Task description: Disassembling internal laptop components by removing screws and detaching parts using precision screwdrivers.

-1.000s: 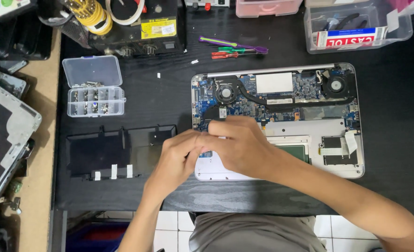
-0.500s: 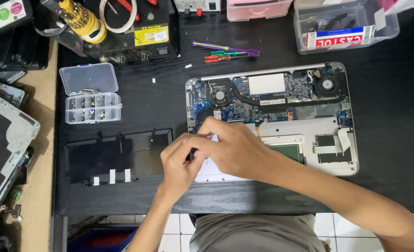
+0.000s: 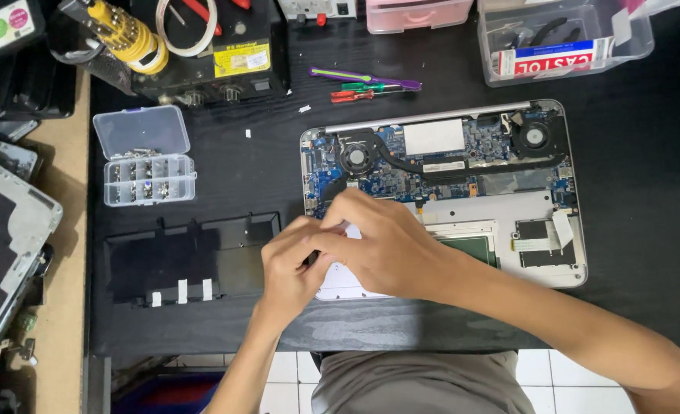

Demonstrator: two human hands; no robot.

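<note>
An open laptop base (image 3: pixel 509 201) lies bottom-up on the black desk, showing its blue circuit board (image 3: pixel 482 142) and two fans. My left hand (image 3: pixel 292 264) and my right hand (image 3: pixel 390 244) meet over the laptop's near left corner, fingers bunched together. Between the fingertips a small dark part (image 3: pixel 312 258) shows; most of it is hidden, so its kind is unclear. A white area of the laptop (image 3: pixel 340 285) sits under my right palm.
A flat black battery pack (image 3: pixel 190 261) lies left of the laptop. Behind it stands a clear screw box (image 3: pixel 147 165) with its lid up. Coloured pry tools (image 3: pixel 367 83) lie behind the laptop. Clear bins stand at the back, and a grey laptop cover (image 3: pixel 6 245) lies far left.
Both hands stay pinched together at the laptop's near left corner, with only small finger shifts. The camera view has drifted slightly.
</note>
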